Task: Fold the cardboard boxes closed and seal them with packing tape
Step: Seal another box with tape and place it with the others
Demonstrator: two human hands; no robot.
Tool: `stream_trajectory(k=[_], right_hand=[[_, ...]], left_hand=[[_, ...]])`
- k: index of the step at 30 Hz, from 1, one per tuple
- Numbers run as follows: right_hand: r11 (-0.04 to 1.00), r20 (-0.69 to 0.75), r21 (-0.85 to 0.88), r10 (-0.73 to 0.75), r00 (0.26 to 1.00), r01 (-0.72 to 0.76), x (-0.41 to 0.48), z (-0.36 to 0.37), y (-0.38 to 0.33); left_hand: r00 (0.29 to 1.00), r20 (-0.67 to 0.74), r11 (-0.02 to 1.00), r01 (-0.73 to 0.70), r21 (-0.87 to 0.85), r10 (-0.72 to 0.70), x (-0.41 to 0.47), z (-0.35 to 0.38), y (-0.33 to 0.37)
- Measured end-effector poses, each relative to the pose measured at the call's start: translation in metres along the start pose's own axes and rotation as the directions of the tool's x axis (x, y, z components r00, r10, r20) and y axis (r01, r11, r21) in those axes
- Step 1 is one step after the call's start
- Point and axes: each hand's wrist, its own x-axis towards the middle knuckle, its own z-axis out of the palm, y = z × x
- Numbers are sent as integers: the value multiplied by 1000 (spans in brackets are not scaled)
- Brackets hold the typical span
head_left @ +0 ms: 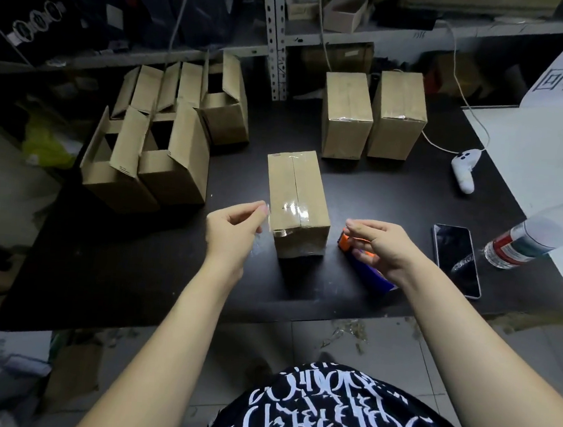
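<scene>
A closed cardboard box point(296, 197) stands in the middle of the black table point(134, 269), with clear tape along its top seam and over its near edge. My left hand point(233, 228) hovers just left of the box and pinches a strip of clear tape point(261, 235) between thumb and fingertips. My right hand point(383, 246) is just right of the box, its lower fingers curled round an orange and blue tape dispenser point(365, 263) that rests low over the table. Neither hand touches the box.
Several open boxes point(150, 155) with raised flaps crowd the table's left. Two taped boxes point(346, 117) point(399, 114) stand at the back. A phone point(457, 257), a lying water bottle point(538, 233) and a white controller point(464, 167) on a cable lie at the right. Metal shelving rises behind.
</scene>
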Motion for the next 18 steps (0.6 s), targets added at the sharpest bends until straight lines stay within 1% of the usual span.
stream_trajectory(k=[1,2,3,4,5,6,7,8,10,11,12,14,16,18], right_hand=[[997,-7,-58,-51,999,50,0,3,1],[981,-7,-139,-135,991,133,1,6,1],[939,20,-236,-252,968,250,0,10,1],[857,89,-345,-376,922,383,0,15,-1],[743,201,-444,-461,864,500,-1,21,-4],[623,318,-529,-484,816,576,-1,29,-7],[518,404,-602,-458,792,607,0,38,-9],[441,450,-661,-414,791,607,1,48,-11],[343,477,-727,-372,796,595,4,63,-12],[313,476,-741,-380,793,594,5,67,-11],[305,463,-753,-384,799,583,6,68,-10],[317,451,-764,-361,816,562,7,69,-8],[337,458,-758,-334,824,558,4,69,-6],[340,461,-749,-350,816,569,3,72,-3]], left_hand=[[998,55,1000,-18,0,18,-1,0,1],[993,109,999,-42,-8,43,-3,0,3],[985,158,997,-74,-17,75,-5,2,6],[973,199,993,-118,-17,119,-7,3,10],[958,232,986,-169,-10,167,-9,4,14],[944,254,976,-216,0,209,-9,6,16],[933,270,969,-249,8,238,-8,7,19],[925,281,963,-270,18,254,-6,7,20],[911,296,946,-318,56,289,-2,4,20],[899,310,932,-352,88,310,-1,1,20],[882,333,911,-392,126,333,-2,-3,20],[841,382,867,-469,166,382,-8,-12,22],[807,401,851,-513,111,434,-15,-21,28],[773,406,842,-539,17,487,-22,-29,39]])
